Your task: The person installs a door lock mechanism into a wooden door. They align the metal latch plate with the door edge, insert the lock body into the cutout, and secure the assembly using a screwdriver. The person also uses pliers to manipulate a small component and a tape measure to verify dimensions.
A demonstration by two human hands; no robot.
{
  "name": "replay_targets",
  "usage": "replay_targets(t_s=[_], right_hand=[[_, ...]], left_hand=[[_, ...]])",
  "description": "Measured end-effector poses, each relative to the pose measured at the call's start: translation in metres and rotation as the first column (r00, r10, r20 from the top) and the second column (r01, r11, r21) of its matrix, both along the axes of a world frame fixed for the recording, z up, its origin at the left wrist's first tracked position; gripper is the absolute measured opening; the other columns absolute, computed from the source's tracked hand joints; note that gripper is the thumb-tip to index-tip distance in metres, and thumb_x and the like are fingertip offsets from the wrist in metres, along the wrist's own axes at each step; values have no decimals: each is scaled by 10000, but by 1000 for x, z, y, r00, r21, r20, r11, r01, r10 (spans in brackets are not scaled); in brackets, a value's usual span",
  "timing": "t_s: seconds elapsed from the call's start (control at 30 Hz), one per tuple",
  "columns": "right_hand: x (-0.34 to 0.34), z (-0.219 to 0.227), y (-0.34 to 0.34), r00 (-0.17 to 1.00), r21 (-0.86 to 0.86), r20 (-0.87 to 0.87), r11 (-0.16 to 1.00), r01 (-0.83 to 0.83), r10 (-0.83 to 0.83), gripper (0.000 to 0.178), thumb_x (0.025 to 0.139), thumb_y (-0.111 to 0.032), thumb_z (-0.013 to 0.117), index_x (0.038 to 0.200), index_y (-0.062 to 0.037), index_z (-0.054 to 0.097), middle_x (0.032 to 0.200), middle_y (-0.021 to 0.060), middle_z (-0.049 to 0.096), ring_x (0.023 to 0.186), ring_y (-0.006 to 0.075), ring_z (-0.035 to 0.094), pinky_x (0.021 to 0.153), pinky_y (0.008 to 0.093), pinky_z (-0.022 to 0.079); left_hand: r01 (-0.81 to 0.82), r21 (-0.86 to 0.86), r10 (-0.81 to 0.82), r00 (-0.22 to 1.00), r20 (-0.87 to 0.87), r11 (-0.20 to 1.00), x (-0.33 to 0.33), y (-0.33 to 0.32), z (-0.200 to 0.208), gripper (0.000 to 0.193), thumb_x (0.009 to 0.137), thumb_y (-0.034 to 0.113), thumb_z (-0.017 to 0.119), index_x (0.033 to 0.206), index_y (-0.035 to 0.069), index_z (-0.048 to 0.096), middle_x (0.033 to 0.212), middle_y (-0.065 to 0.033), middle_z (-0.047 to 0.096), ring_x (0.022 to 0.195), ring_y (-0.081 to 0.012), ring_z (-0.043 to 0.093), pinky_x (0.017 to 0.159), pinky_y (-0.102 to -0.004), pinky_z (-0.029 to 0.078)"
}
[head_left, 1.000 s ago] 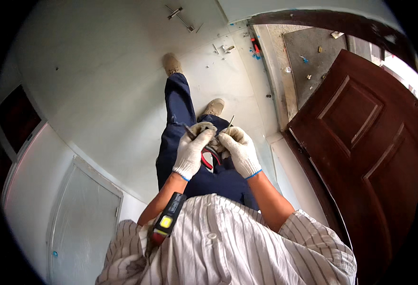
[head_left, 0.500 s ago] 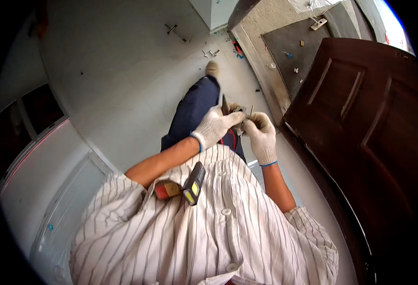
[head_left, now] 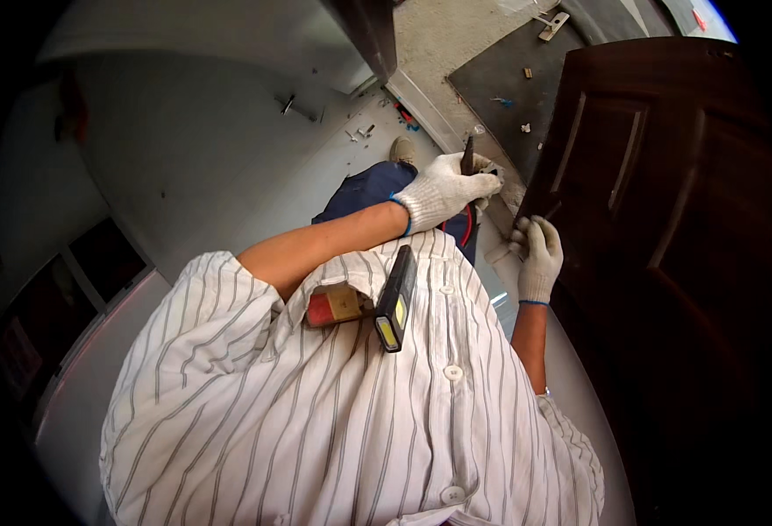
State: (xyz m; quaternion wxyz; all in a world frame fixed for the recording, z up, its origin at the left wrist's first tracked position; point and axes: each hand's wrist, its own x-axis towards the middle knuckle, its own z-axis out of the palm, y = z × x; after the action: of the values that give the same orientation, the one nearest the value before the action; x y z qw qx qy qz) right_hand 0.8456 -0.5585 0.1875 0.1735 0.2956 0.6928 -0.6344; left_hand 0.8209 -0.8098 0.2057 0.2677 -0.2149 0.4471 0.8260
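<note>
My left hand (head_left: pixel 443 191), in a white knit glove with a blue cuff, is closed over my thigh. A dark, tapered tool (head_left: pixel 467 156) sticks up from its grip; the rest of what it holds is hidden by the glove. To the right, my right hand (head_left: pixel 539 260), gloved the same way, is apart from the left and beside the brown panelled door (head_left: pixel 618 228). Its fingers are curled together, and a thin, dark rod-like piece (head_left: pixel 553 209) seems to project from their tips; its kind is unclear.
Door-handle-like metal pieces (head_left: pixel 361 133) and a red-and-black item (head_left: pixel 404 114) lie on the grey floor ahead. Beyond the threshold is a dark mat (head_left: pixel 513 114) with small scraps. A black work light (head_left: pixel 395 302) and a red-and-tan object (head_left: pixel 333 305) sit at my shirt pocket.
My hands have come apart: they were together working on a small piece, and now the right has moved right and lower toward the door. The view has shifted too.
</note>
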Motion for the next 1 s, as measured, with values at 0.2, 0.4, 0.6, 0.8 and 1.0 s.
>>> replay_targets(t_s=[0.2,0.4,0.6,0.8,1.0], right_hand=[[85,-91,153,893,181,432,982,48,-124,132,974,-123,549,903,-35,618,747,75,623,543,166,560,489,319,436],[156,-162,235,722,140,690,971,-193,44,346,901,-238,617,1114,-4,757,1047,258,753,1055,405,714,875,440,553],[-48,-244,225,708,372,533,623,-688,464,432,884,-339,587,1083,4,758,1182,297,695,1071,460,688,906,480,542],[-441,-118,131,963,439,65,859,-263,262,228,957,-214,605,999,-28,730,835,109,710,808,209,692,729,374,545],[-528,62,24,632,390,-751,901,190,191,151,978,-4,634,1115,4,696,1094,101,703,976,183,666,893,309,535]], left_hand=[[-67,-9,66,997,-33,998,-102,12,30,204,1000,214,695,1055,18,672,904,-36,674,772,-126,655,714,-283,562],[-349,104,335,933,130,931,-198,-15,19,167,1027,209,655,1098,58,648,956,-96,711,782,-210,718,690,-377,628],[-547,34,537,831,147,836,-305,-60,-38,175,1049,206,608,1138,65,660,985,-100,709,849,-246,712,742,-422,625],[-757,36,741,648,177,653,-408,-72,-13,131,1038,191,633,1082,78,682,951,-84,703,815,-222,680,726,-368,604],[-756,171,749,652,118,632,-444,-109,-5,165,1050,217,621,1096,72,685,925,-82,696,778,-199,668,687,-337,597]])
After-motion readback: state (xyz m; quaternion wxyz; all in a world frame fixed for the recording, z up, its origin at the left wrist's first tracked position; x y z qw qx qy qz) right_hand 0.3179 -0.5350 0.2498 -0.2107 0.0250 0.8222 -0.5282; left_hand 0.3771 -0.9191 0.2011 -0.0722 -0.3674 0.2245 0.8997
